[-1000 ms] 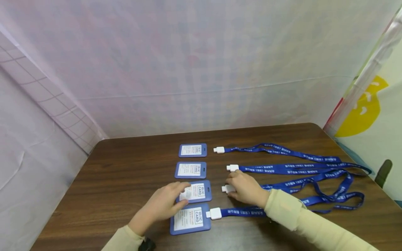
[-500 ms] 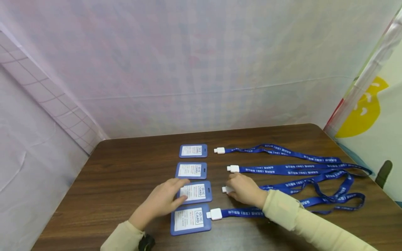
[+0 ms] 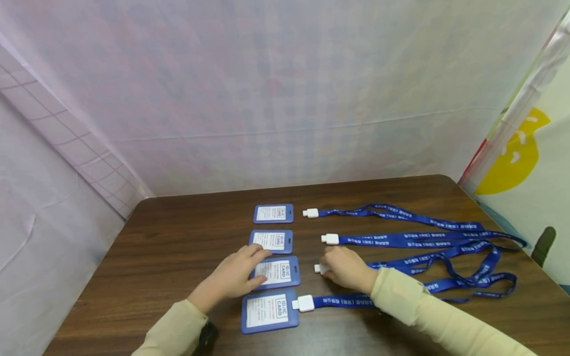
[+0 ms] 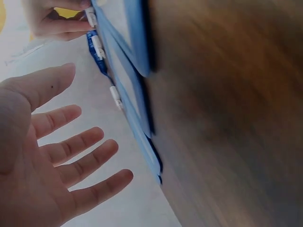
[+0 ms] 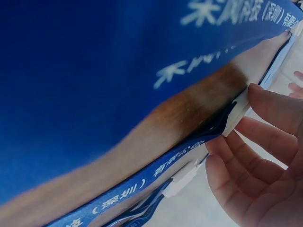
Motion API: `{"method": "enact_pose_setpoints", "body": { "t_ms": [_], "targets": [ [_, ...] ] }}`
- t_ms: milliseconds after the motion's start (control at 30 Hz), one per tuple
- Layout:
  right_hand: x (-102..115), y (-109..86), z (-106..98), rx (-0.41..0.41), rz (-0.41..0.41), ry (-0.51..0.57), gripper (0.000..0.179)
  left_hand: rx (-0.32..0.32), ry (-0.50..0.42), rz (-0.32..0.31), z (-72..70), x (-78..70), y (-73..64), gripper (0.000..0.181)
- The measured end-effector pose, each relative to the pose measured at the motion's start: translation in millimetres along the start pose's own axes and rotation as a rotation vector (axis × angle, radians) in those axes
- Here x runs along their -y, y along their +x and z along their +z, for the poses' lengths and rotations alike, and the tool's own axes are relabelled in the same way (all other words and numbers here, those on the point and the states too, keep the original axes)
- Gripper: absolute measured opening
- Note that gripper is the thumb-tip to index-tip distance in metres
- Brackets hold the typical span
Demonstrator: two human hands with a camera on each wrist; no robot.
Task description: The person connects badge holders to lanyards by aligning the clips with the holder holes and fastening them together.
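Observation:
My left hand (image 3: 235,276), fingers spread and relaxed, is over the left end of the third blue ID card holder (image 3: 279,271); its fingertips overlap the lower edge of the second card holder (image 3: 270,239). The left wrist view shows nothing in its palm. With thumb and fingers, my right hand (image 3: 349,267) pinches the white plastic clip (image 5: 241,106) of a blue lanyard (image 5: 142,184). That clip's tip points towards the third holder's slot, with a gap between them. Nearest me, another white clip (image 3: 305,303) overlaps the slot end of the front card holder (image 3: 267,316).
Farther back lie the last card holder (image 3: 273,213) and two lanyards with white clips (image 3: 310,213), stretched to the right. Lanyard loops (image 3: 483,277) tangle near the right edge of the brown wooden table (image 3: 178,222). A pale cloth (image 3: 285,99) hangs behind.
My left hand has shifted slightly away from me, off the front card holder and onto the second one's edge. My right hand stays on the clip with hardly any movement.

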State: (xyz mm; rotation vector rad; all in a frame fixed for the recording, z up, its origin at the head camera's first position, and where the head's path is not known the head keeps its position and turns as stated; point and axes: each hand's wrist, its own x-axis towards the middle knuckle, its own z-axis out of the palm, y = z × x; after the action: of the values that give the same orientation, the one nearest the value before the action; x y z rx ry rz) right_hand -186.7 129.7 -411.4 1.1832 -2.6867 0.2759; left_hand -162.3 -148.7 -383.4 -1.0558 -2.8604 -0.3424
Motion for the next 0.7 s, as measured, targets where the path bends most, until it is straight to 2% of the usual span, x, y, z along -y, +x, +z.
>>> {"method": "enact_pose_setpoints", "body": {
  "t_ms": [300, 467, 700],
  "targets": [
    [-1, -0.6, 0, 0.005, -0.011, -0.007, 0.02, 0.113, 0.035, 0.001, 3.4, 4.8, 7.6, 0.054],
    [-1, 0.1, -1, 0.016, -0.006, -0.001, 0.019, 0.147, 0.039, -0.002, 6.2, 5.6, 11.4, 0.056],
    [0, 0.2, -3, 0.014, -0.01, -0.003, 0.019, 0.167, 0.09, 0.032, 11.6, 7.5, 14.5, 0.052]
  ]
}}
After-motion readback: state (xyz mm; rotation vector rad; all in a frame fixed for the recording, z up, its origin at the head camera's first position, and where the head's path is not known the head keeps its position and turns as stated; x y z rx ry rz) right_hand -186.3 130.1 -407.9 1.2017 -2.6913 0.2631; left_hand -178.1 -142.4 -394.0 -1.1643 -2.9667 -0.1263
